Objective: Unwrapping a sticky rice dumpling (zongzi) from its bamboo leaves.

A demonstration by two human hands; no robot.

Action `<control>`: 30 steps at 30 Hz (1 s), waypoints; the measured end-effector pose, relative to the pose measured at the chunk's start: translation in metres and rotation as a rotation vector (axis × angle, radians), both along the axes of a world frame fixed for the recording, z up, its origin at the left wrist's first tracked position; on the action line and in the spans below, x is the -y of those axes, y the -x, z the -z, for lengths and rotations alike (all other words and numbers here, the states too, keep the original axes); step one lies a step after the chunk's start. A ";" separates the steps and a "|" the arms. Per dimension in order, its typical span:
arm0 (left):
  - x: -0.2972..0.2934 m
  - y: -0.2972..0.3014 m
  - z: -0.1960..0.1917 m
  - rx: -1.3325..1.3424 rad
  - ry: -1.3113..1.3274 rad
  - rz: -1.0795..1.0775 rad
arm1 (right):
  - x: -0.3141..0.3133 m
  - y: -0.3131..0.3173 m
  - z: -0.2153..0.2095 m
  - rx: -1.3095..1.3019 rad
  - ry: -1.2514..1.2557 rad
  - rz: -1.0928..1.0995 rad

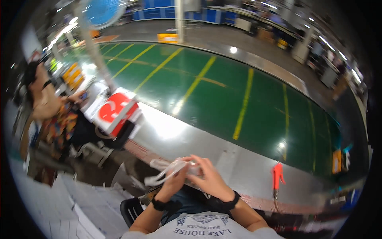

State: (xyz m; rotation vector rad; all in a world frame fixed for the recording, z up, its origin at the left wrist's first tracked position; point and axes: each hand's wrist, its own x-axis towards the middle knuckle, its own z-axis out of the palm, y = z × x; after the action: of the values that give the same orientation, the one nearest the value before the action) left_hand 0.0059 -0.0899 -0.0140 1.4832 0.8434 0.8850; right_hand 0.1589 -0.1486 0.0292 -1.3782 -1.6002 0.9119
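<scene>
Our left hand [172, 184] and right hand [209, 179] were both closed on a crumpled clear plastic bag [169, 170] held before our chest, its loose end trailing left, a black chair [131, 210] below, the green floor [223, 91] with yellow lines ahead, another person [43, 99] at far left.
</scene>
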 end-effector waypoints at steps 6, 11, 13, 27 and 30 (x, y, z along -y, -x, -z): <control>0.001 -0.001 -0.008 -0.062 -0.382 0.098 | -0.005 0.004 0.003 -0.003 -0.126 0.237; 0.005 0.004 -0.013 0.073 -0.332 0.012 | -0.002 0.003 0.013 -0.119 -0.139 0.244; 0.000 0.015 -0.012 0.044 -0.278 -0.021 | -0.001 -0.001 0.018 -0.252 -0.101 0.302; 0.004 0.019 -0.022 -0.195 -0.355 0.026 | 0.021 0.013 0.004 -0.319 0.159 0.186; 0.000 0.024 -0.025 -0.197 -0.351 -0.041 | 0.022 0.006 0.001 -0.361 0.244 0.124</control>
State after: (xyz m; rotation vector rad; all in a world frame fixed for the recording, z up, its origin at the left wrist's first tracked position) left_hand -0.0181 -0.0902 0.0107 1.8879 0.8955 0.9637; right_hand 0.1526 -0.1711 0.0285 -1.3652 -1.1490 1.2320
